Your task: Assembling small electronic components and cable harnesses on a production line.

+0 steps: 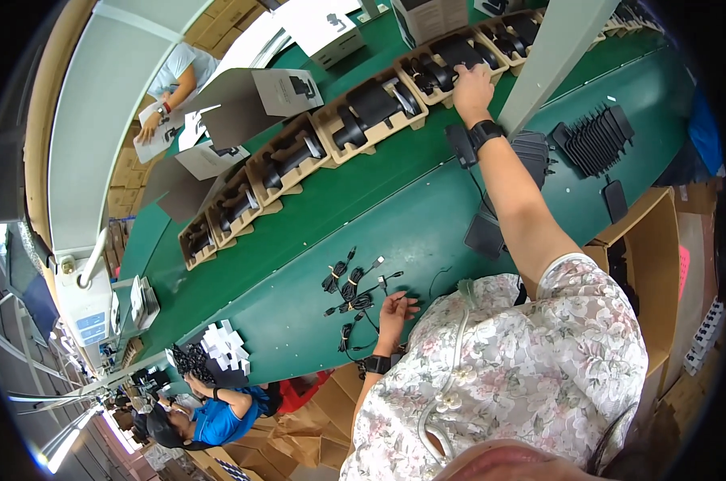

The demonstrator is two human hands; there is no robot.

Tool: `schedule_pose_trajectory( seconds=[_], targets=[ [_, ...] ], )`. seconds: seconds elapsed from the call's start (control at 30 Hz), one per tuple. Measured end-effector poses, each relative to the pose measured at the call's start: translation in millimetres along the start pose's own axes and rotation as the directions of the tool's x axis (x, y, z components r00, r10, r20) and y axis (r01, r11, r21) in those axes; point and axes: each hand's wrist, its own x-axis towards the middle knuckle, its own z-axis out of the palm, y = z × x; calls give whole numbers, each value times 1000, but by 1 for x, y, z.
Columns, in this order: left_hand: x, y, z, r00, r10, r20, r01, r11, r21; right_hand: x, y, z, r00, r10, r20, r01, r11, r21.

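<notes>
My right hand point(473, 94) reaches to a tan molded pulp tray point(441, 98) on the far belt. Its curled fingers are at the black parts point(457, 50) in the tray; what they hold, if anything, is hidden. Low at the near table edge, my left hand point(393, 317) has its fingers pinched on a thin black cable, beside several bundled black cables point(353, 290) with plugs. Both wrists wear black bands. Left of my right hand, another pulp tray point(365, 150) holds a black cylinder and smaller black parts.
More filled trays point(276, 178) line the green belt point(331, 210). A grey post point(543, 68) stands right of my right hand. Black adapters point(596, 140) lie stacked at right. Open printed boxes point(247, 108) stand at left. Co-workers point(219, 417) work at the lower left and upper left.
</notes>
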Motion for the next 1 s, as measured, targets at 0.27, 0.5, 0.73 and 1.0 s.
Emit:
schedule_pose_trajectory(
  seconds=[0.27,0.5,0.73,1.0],
  targets=[
    [5,4,-8,1000,16,11,-16,1000,-18,12,-1,6,965,-245,95,260,944,-205],
    [6,-1,-14,1000,17,21,-16,1000,-24,12,-15,-7,942,-312,127,331,925,-187],
    [4,0,-16,1000,-14,16,15,1000,-20,18,-27,10,968,-252,-12,211,783,585],
    [2,-2,-20,1000,-28,11,28,1000,12,38,-31,31,953,-302,33,268,886,377]
  ],
)
